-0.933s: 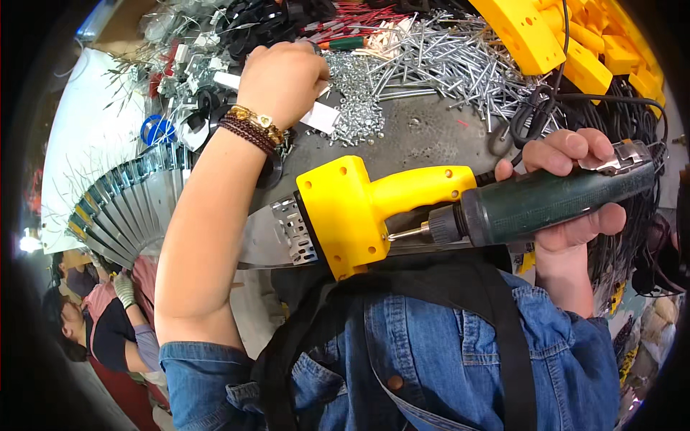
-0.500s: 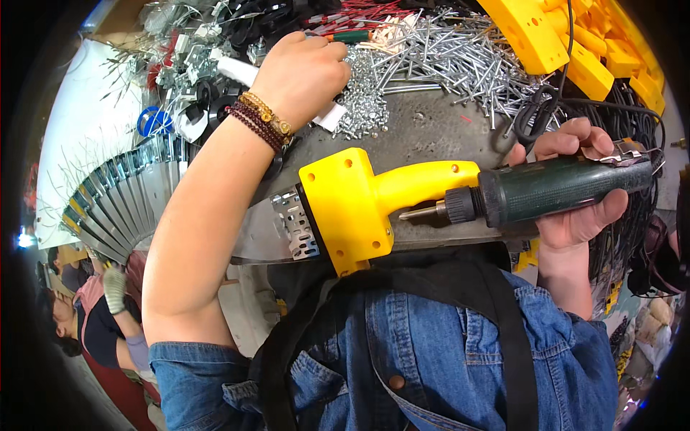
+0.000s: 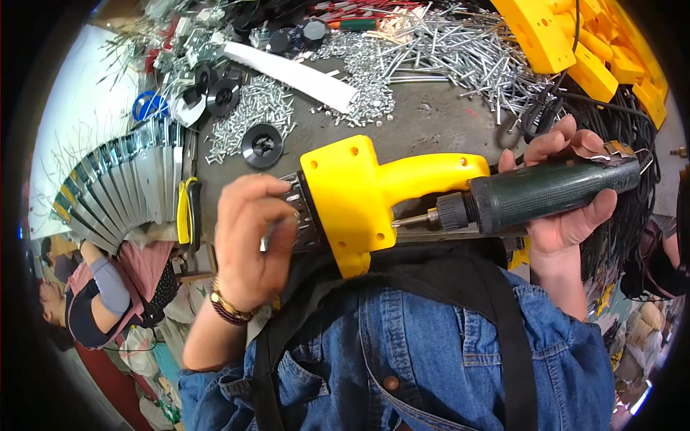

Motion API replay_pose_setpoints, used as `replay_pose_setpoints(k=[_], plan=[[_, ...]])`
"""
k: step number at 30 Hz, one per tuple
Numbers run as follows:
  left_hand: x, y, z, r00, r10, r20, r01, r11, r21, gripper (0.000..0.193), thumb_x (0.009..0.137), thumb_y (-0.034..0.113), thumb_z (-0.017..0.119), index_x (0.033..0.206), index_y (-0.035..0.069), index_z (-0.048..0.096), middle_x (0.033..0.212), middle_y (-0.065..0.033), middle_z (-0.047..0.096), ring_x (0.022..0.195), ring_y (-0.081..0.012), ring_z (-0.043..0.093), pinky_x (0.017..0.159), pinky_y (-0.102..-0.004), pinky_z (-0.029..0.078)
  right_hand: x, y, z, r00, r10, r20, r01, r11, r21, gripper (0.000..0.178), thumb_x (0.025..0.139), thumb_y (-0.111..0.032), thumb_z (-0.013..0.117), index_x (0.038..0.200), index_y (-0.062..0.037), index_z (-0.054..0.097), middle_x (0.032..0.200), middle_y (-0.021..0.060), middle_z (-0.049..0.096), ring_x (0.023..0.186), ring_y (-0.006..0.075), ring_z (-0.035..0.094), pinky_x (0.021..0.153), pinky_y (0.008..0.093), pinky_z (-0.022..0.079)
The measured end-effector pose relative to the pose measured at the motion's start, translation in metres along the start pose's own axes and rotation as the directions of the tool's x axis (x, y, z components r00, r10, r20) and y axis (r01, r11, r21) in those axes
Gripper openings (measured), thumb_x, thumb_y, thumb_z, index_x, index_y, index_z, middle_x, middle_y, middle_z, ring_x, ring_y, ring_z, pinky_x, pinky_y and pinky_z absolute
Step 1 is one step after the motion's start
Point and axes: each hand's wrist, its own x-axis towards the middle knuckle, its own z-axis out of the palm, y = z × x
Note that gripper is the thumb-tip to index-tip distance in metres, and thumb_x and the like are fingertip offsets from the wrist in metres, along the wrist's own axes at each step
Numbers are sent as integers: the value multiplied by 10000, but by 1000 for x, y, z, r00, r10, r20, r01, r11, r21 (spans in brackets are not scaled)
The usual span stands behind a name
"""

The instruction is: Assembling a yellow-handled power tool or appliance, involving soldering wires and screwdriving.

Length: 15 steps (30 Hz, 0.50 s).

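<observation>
A yellow plastic housing with a handle (image 3: 345, 194) lies at the near edge of the bench against my apron, a perforated metal sleeve (image 3: 305, 215) at its left end. Beside that sleeve is my left hand (image 3: 251, 237), slightly blurred, with fingers curled together; whatever small thing they may hold is hidden. My right hand (image 3: 568, 223) grips a dark green electric screwdriver (image 3: 553, 192) from below. Its bit points left, close to the housing's lower edge under the handle.
Small screws (image 3: 255, 111), nuts (image 3: 359, 79) and long bolts (image 3: 460, 54) lie heaped beyond. A white strip (image 3: 295, 72) rests across them. Yellow-handled pliers (image 3: 188, 212) and fanned metal blades (image 3: 129, 187) are left, yellow housings (image 3: 535, 36) far right. Another person (image 3: 108, 280) sits at left.
My left hand has come back from the nut pile to the housing's left end, uncovering the white strip and the screws. The screwdriver has shifted slightly left, its bit nearer the housing.
</observation>
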Motion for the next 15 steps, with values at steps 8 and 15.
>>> replay_pose_setpoints(k=[8, 15], plan=[[-26, 1, 12, 999, -29, -29, 28, 999, -26, 144, 791, 3, 659, 904, 68, 598, 1207, -132, 604, 1213, -399, 537, 1085, -614, 326, -5, 2, -5, 998, -43, 47, 39, 996, 76, 523, 801, -299, 823, 1272, -248, 602, 1447, 16, 503, 1313, 188, 476, 1172, 642, 223], [-29, 0, 16, 999, 0, -40, 0, 1000, -7, 121, 799, 30, 650, 898, 73, 597, 1210, -126, 604, 1228, -400, 524, 1097, -623, 301, -12, 4, -7, 997, -75, -38, 77, 994, 73, 505, 794, -300, 821, 1253, -250, 619, 1437, 16, 517, 1309, 185, 482, 1179, 632, 194]])
